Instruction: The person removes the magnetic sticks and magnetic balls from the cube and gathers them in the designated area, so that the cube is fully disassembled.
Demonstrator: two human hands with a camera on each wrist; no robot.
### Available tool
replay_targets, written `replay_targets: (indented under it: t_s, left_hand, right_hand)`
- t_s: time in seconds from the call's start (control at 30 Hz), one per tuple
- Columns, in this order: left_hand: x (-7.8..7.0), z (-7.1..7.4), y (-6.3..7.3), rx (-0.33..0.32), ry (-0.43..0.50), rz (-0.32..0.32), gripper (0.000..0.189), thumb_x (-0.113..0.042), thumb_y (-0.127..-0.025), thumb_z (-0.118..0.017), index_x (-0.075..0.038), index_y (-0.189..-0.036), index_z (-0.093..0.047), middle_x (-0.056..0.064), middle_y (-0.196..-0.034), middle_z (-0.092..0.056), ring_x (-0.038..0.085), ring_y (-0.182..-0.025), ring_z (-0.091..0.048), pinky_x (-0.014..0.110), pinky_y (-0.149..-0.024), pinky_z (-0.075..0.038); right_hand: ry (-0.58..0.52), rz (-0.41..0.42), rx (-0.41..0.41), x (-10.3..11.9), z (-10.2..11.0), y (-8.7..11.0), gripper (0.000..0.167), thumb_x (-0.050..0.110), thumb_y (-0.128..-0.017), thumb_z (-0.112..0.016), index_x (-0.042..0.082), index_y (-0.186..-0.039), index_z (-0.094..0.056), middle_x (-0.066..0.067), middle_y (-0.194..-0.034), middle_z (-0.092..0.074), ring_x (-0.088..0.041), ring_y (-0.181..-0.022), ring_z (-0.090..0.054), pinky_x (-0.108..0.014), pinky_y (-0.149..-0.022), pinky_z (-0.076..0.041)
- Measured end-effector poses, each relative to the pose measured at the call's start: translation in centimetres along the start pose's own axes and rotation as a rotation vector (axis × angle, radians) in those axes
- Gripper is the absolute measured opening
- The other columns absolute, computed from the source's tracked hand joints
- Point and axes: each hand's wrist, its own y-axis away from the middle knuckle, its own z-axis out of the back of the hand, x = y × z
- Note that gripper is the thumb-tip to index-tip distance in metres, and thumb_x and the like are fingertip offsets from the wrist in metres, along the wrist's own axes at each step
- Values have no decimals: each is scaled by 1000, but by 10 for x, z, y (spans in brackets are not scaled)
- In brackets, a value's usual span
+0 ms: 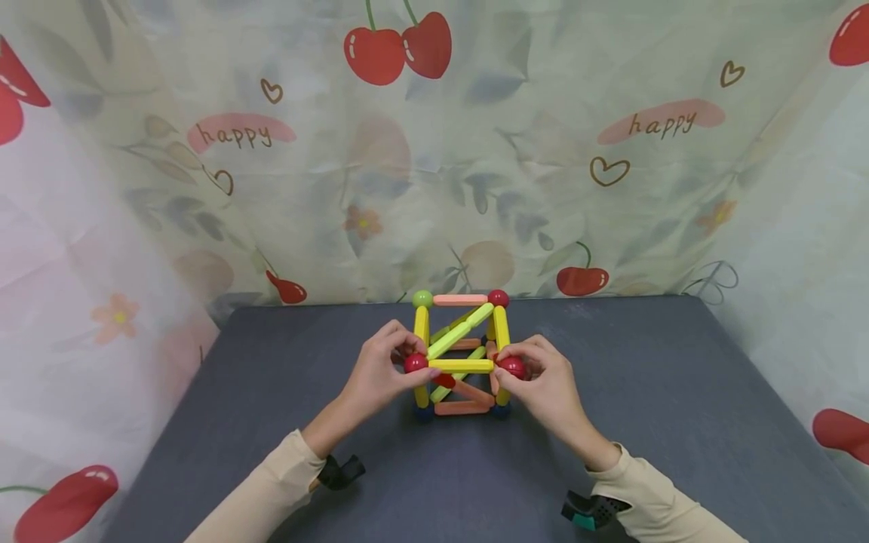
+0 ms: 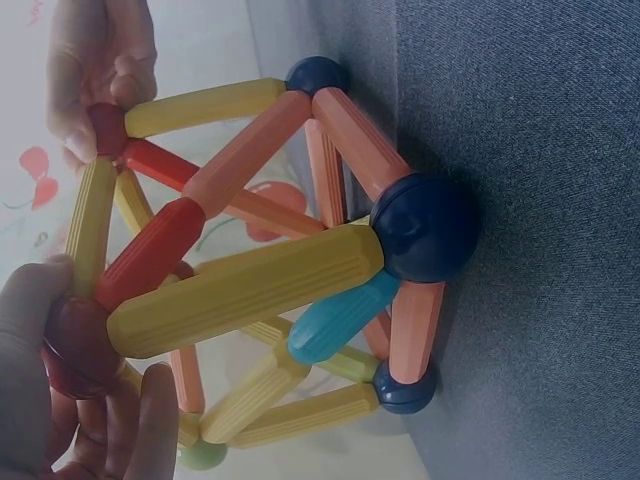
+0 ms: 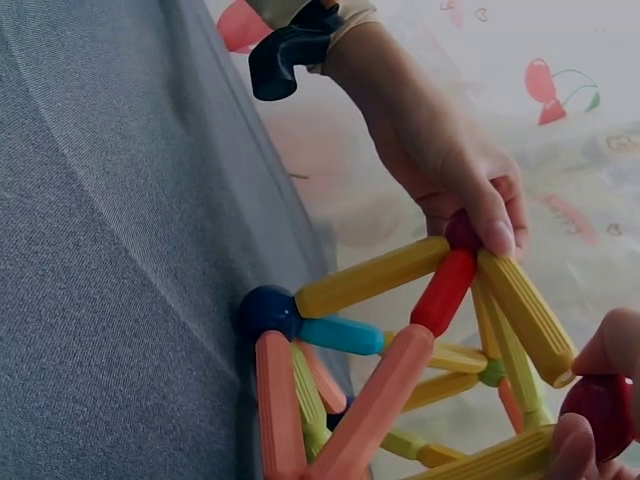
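Note:
A cube-like frame of magnetic sticks and balls stands on the table. My left hand (image 1: 382,363) pinches the red ball (image 1: 416,363) at its near left upper corner. At the near right upper corner, my right hand (image 1: 545,375) grips another red ball (image 1: 512,367). A yellow stick (image 1: 462,366) spans between them; in the right wrist view its end lies right at the right-hand ball (image 3: 598,412). From the left ball, a red stick (image 2: 155,255) joined to a salmon stick (image 2: 250,150) slants down across the near face. Dark blue balls (image 2: 425,228) form the lower corners.
A green ball (image 1: 422,299) and a red ball (image 1: 498,299) top the frame's far corners, with a salmon stick (image 1: 460,300) between. The dark grey table (image 1: 305,452) meets a cherry-print curtain (image 1: 434,188) behind. Black straps (image 1: 342,473) circle both wrists.

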Motion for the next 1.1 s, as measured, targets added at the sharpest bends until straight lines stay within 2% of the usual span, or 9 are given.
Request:
replay_targets:
  t_s: [0.3, 0.57, 0.7, 0.8, 0.87, 1.0, 1.1]
  left_hand:
    - [-1, 1, 1, 6, -4, 6, 29, -24, -73, -89, -14, -88, -66, 0, -87, -53, 10, -74, -57, 22, -67, -57]
    - [0, 1, 1, 0, 2, 2, 29, -23, -73, -89, -14, -88, -65, -1, -87, -53, 10, -75, -56, 27, -68, -58]
    - [1, 1, 0, -1, 4, 1, 29, -23, -74, -89, -14, -88, -66, -1, -88, -53, 10, -74, -56, 27, -67, -58]
    - [1, 1, 0, 0, 4, 1, 29, -23, -74, -89, -14, -88, -66, 0, -87, -53, 10, -75, -56, 25, -67, -58]
    - [1, 1, 0, 0, 2, 3, 29, -23, -74, -89, -14, -88, -66, 0, -87, -53, 10, -75, -56, 24, -67, -58]
    - [1, 1, 0, -1, 2, 6, 29, -23, -74, -89, -14, -88, -66, 0, -87, -53, 10, -75, -55, 25, -67, -58]
    - [1, 1, 0, -1, 8, 13, 29, -23, -74, -89, -14, -89, -66, 0, -88, -53, 10, -76, -56, 25, -68, -58]
  right_hand:
    - [4, 42, -54, -3, -3, 0, 19, 7, -78, -83, 13, -93, -71, -4, -96, -60, -15, -74, -60, -21, -60, -55]
    - [18, 101, -109, -5, -5, 2, 25, 7, -76, -85, 15, -93, -68, 1, -93, -57, -14, -67, -52, -22, -56, -51]
    - [9, 96, -109, -6, -5, 1, 26, 8, -77, -85, 15, -94, -67, 1, -93, -56, -13, -66, -51, -21, -55, -50]
    - [-14, 49, -88, -6, -4, 0, 24, 12, -79, -84, 15, -96, -67, -2, -95, -56, -12, -66, -54, -21, -57, -51]
    - [-45, -10, -55, -5, -2, -2, 24, 16, -81, -83, 13, -99, -67, -4, -100, -56, -12, -66, -56, -21, -57, -51]
    - [-153, -159, 47, -3, 5, -4, 32, 24, -84, -80, 9, -109, -65, -10, -108, -53, -12, -60, -55, -25, -55, -52]
    - [-233, -241, 139, -1, 12, -4, 39, 20, -85, -79, 6, -116, -61, -14, -112, -53, -14, -62, -59, -28, -59, -55]
